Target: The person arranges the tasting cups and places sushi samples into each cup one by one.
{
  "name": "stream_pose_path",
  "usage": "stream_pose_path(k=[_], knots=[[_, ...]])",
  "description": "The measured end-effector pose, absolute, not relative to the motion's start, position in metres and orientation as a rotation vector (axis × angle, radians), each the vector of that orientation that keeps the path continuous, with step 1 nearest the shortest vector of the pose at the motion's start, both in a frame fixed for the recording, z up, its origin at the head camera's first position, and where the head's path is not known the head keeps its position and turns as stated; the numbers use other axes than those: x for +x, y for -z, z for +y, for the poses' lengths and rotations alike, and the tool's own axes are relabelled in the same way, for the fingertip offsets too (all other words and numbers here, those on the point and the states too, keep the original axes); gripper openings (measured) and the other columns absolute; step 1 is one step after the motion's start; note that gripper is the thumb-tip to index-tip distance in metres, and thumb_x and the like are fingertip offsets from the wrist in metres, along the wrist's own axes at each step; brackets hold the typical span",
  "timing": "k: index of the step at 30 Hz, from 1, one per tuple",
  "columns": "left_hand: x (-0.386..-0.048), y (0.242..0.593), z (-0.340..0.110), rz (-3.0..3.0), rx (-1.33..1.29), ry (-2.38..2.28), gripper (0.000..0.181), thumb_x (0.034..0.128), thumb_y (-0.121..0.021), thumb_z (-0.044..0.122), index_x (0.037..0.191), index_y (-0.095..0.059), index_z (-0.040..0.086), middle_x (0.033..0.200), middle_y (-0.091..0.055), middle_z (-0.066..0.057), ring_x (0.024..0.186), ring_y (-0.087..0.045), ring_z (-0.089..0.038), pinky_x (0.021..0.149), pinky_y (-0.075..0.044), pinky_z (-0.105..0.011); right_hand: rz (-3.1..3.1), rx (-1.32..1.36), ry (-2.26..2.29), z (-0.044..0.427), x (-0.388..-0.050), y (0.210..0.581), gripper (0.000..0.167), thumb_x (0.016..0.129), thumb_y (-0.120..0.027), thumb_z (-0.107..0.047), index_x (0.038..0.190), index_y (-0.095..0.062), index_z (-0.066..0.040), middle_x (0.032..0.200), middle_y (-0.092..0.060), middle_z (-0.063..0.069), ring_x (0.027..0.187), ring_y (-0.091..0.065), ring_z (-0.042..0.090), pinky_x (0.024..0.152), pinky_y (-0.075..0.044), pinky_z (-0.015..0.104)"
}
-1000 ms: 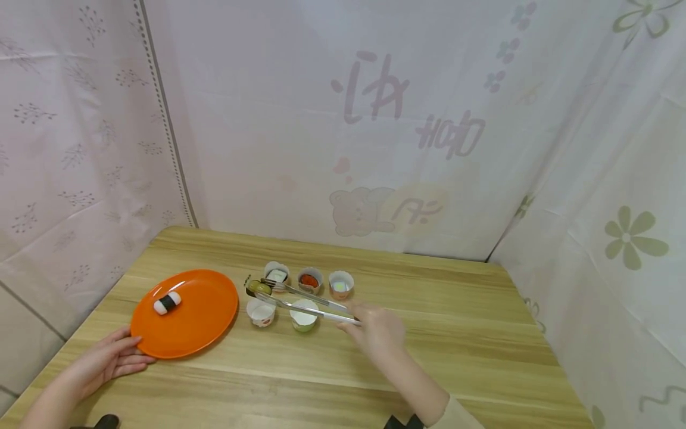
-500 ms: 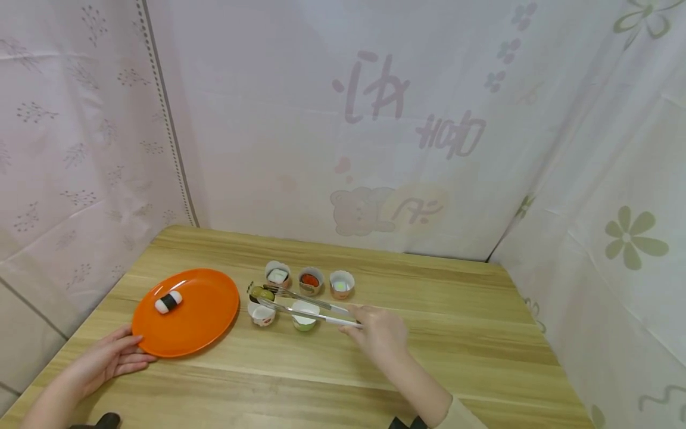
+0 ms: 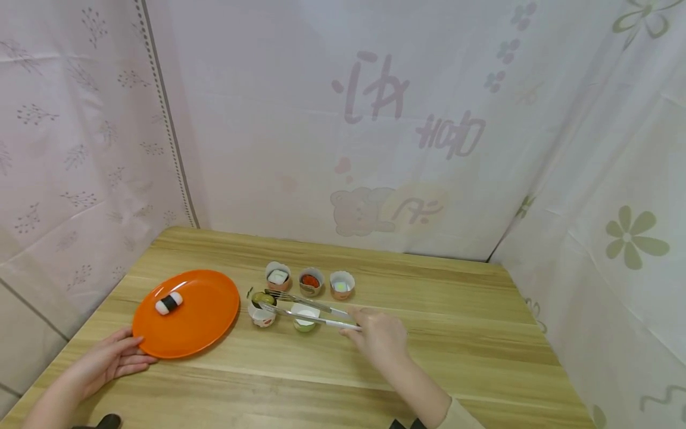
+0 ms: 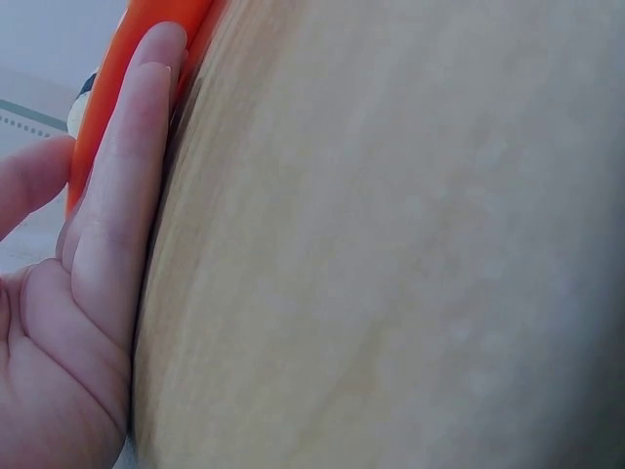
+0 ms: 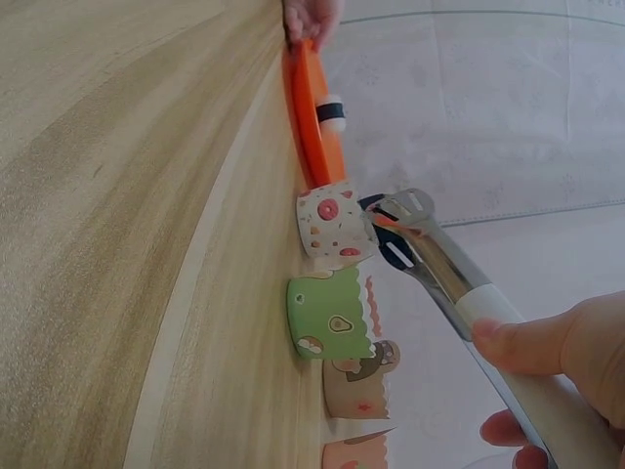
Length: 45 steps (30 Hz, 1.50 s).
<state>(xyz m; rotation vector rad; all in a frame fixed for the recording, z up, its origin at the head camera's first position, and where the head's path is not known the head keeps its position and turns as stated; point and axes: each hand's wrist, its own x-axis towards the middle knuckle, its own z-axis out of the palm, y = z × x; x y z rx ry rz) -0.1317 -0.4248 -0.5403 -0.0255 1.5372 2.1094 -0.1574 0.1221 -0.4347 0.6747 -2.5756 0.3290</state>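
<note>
My right hand point(image 3: 380, 336) grips metal tongs point(image 5: 469, 303) with pale handles. Between the tong tips is a sushi piece point(image 3: 262, 299), dark-sided with an olive-green top. It sits at the mouth of the front-left paper cup point(image 5: 329, 223); how deep it lies inside I cannot tell. At the table's left, my left hand point(image 3: 115, 360) holds the near-left rim of an orange plate point(image 3: 198, 328), thumb at the edge and fingers along the underside. A white sushi piece with a black band point(image 3: 169, 303) lies on the plate.
A green paper cup point(image 5: 332, 318) stands right of the front-left one. Behind them is a row of cups: one with a white piece point(image 3: 277, 276), one with an orange-red filling point(image 3: 309, 281), one with a pale piece point(image 3: 340, 287). Patterned curtains point(image 3: 375, 131) border the wooden table point(image 3: 455, 333).
The tongs have come down slightly with the green-topped sushi, from behind and above the front-left cup to its mouth. My left hand and the plate have hardly moved.
</note>
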Motion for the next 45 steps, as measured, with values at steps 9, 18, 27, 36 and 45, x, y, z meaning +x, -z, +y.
stream_pose_path(k=[9, 18, 27, 36, 45], knots=[[-0.1321, 0.5387, -0.4233, 1.586, -0.028, -2.081, 0.056, 0.1067, -0.033, 0.015, 0.139, 0.001, -0.015, 0.110, -0.065, -0.020, 0.103, -0.064, -0.033, 0.092, -0.049, -0.047, -2.578, 0.682, -0.323, 0.1221, -0.1576, 0.4365, 0.042, 0.066, -0.086, -0.036, 0.099, -0.076, -0.013, 0.081, -0.072, 0.002, 0.044, -0.042, 0.001, 0.033, -0.023, 0.011], [-0.1301, 0.5373, -0.4230, 1.544, 0.003, -2.104, 0.032, 0.1067, -0.032, 0.014, 0.134, -0.025, -0.001, 0.110, -0.065, -0.020, 0.103, -0.064, -0.033, 0.093, -0.049, -0.047, -2.576, 0.710, -0.318, 0.1204, -0.1573, 0.4376, 0.040, 0.066, -0.086, -0.036, 0.097, -0.076, -0.012, 0.070, -0.067, -0.002, 0.041, -0.033, -0.002, 0.032, -0.021, 0.010], [-0.1308, 0.5392, -0.4248, 1.499, 0.012, -2.127, 0.017, 0.1069, -0.031, 0.014, 0.120, -0.042, 0.018, 0.110, -0.065, -0.020, 0.103, -0.064, -0.033, 0.093, -0.049, -0.046, -2.587, 0.697, -0.332, 0.1195, -0.1578, 0.4376, 0.041, 0.066, -0.085, -0.036, 0.099, -0.076, -0.012, 0.068, -0.065, -0.004, 0.042, -0.031, 0.000, 0.032, -0.021, 0.012], [-0.1306, 0.5387, -0.4242, 1.516, 0.005, -2.117, 0.019, 0.1069, -0.032, 0.015, 0.125, -0.039, 0.013, 0.111, -0.065, -0.020, 0.103, -0.064, -0.033, 0.093, -0.049, -0.046, -2.604, 0.703, -0.350, 0.1193, -0.1576, 0.4369, 0.043, 0.066, -0.086, -0.034, 0.101, -0.076, -0.011, 0.072, -0.067, -0.001, 0.043, -0.035, 0.000, 0.033, -0.024, 0.012], [-0.1308, 0.5359, -0.4224, 1.554, -0.018, -2.100, 0.029, 0.1066, -0.033, 0.015, 0.132, -0.029, 0.003, 0.110, -0.065, -0.020, 0.103, -0.064, -0.033, 0.092, -0.049, -0.047, -2.610, 0.695, -0.338, 0.1186, -0.1580, 0.4367, 0.043, 0.066, -0.086, -0.035, 0.100, -0.076, -0.012, 0.068, -0.064, -0.005, 0.043, -0.032, -0.001, 0.033, -0.022, 0.013]])
